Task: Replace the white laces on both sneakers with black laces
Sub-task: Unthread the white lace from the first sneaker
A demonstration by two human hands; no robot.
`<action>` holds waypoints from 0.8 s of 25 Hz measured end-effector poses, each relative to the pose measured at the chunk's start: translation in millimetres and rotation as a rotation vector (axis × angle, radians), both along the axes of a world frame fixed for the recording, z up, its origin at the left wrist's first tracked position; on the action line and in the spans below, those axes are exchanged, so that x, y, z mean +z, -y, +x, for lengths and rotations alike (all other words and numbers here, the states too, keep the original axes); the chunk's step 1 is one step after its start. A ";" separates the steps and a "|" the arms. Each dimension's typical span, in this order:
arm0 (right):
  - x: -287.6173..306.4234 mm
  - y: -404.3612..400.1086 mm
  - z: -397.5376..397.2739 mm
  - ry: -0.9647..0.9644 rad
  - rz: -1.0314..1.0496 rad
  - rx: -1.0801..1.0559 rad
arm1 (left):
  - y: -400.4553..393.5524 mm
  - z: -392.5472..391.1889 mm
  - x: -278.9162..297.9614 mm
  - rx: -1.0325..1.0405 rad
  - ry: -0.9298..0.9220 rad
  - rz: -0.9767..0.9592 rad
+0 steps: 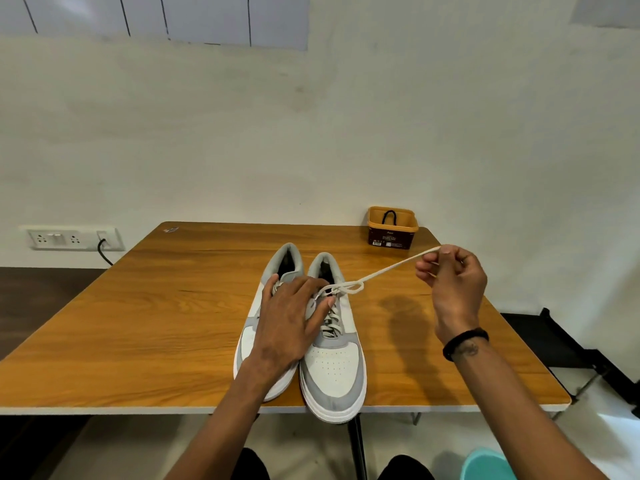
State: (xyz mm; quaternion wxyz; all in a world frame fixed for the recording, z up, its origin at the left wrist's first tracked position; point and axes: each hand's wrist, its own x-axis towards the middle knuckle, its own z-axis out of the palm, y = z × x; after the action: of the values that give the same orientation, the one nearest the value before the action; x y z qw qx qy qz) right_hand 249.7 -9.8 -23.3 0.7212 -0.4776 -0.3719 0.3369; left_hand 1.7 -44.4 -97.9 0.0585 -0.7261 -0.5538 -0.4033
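Two grey and white sneakers stand side by side at the near edge of the wooden table [145,327], toes toward the person. The left hand [294,320] lies flat with fingers spread over both shoes, pressing on the left sneaker [251,341] and reaching onto the laces of the right sneaker [334,372]. The right hand [453,282], at 3 o'clock from the shoes, has its fingers curled and pinches the end of the white lace [388,270], which runs taut from the knot. At 1 o'clock, a small brown tub [393,232] contains a black lace [389,216].
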 end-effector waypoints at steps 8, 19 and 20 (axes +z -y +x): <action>-29.5 13.1 -42.2 0.881 -0.090 0.459 | -14.3 -0.3 10.2 -0.038 0.096 -0.084; -5.3 6.2 -69.7 0.881 0.034 0.603 | -12.9 -6.8 55.4 -0.145 0.587 -0.130; 0.3 7.0 -69.5 0.841 0.035 0.621 | -10.1 -7.5 53.7 -0.080 0.464 -0.073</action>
State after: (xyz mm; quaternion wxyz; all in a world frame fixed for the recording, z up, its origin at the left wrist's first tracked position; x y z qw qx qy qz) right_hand 180.2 -16.8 -23.1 0.3835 -0.4268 -0.7590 0.3078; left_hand -5.7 -34.3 -44.2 -0.1125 -0.6369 -0.5374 -0.5412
